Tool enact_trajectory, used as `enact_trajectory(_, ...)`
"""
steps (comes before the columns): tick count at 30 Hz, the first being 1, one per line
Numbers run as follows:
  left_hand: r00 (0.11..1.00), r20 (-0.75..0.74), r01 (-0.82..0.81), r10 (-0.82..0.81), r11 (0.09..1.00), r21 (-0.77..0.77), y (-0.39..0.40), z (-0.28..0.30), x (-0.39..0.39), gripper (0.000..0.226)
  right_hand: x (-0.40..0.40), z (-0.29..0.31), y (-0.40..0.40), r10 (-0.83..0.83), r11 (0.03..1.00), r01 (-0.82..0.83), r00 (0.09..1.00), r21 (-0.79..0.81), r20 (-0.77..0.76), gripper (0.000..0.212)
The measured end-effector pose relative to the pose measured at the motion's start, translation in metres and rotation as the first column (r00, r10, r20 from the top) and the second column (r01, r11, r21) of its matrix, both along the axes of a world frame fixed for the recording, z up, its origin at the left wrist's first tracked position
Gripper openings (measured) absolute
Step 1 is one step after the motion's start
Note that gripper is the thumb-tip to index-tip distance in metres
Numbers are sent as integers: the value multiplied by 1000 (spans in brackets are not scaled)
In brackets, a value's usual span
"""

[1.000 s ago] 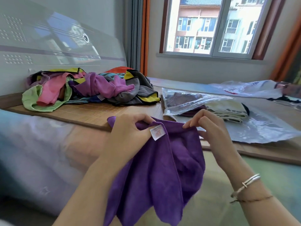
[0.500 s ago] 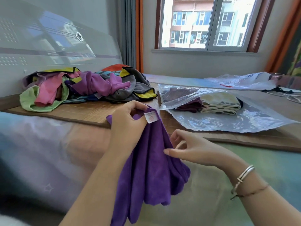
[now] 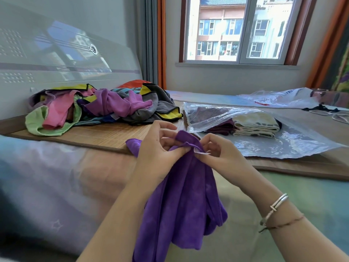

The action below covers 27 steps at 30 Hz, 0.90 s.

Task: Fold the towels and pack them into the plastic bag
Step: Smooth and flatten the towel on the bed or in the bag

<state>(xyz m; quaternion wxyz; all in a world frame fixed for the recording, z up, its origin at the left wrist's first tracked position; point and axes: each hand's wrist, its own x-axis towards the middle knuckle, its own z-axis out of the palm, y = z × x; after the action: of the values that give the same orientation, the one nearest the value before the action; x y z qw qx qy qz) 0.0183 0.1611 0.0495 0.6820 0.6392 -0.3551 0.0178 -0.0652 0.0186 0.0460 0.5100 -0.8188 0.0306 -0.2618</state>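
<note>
- Head view: the left hand (image 3: 158, 154) grips the top edge of a purple towel (image 3: 181, 201), fingers curled round the cloth.
- The right hand (image 3: 221, 154) pinches the same edge just beside it, at the white label (image 3: 202, 152).
- The towel hangs down between both forearms, above the bed (image 3: 56, 176).
- A clear plastic bag (image 3: 283, 140) lies on the bamboo mat (image 3: 105, 133), holding 2 folded towels (image 3: 253, 125).
- A heap of unfolded towels (image 3: 105, 106) lies at the mat's far left.

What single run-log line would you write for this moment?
step: folding | left hand: grips towel | right hand: pinches towel edge | bag: open, folded towels inside | pile: unfolded
</note>
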Motion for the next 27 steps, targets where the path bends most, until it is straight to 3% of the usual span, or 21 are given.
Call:
enact_trajectory(6, 998, -54, 30, -31, 999, -26, 3, 0, 7, 20, -5, 1, -4, 4, 999, -2, 999, 45, -35, 18)
enact_trajectory(12, 990, 109, -87, 84, 996, 20, -5, 0, -1, 21, -10, 16, 4, 126, 973, -143, 987, 182, 100, 24)
enact_trajectory(14, 987, 134, -96, 92, 995, 28, -7, 0, -2, 22, -8, 18, 6, 58, 990, -74, 989, 119, 138, 14)
enact_trajectory(16, 982, 161, -101, 95, 994, 32, -8, 0, -3, 21, -7, 13, 7, -31, 998, 40, 989, -58, 143, 6)
enact_trajectory(18, 980, 179, -94, 87, 995, 34, -8, 0, -5, 20, -5, 7, 7, -87, 977, 109, 988, -182, 125, 12)
enact_trajectory(23, 961, 256, -124, 107, 991, 50, -9, -1, -6, 23, -2, 6, 5, -133, 954, 170, 979, -246, 157, 19)
enact_trajectory(27, 929, 346, -165, 130, 983, 76, -8, -2, -3, 18, -3, 9, 5, -195, 956, 234, 956, -174, 217, 22)
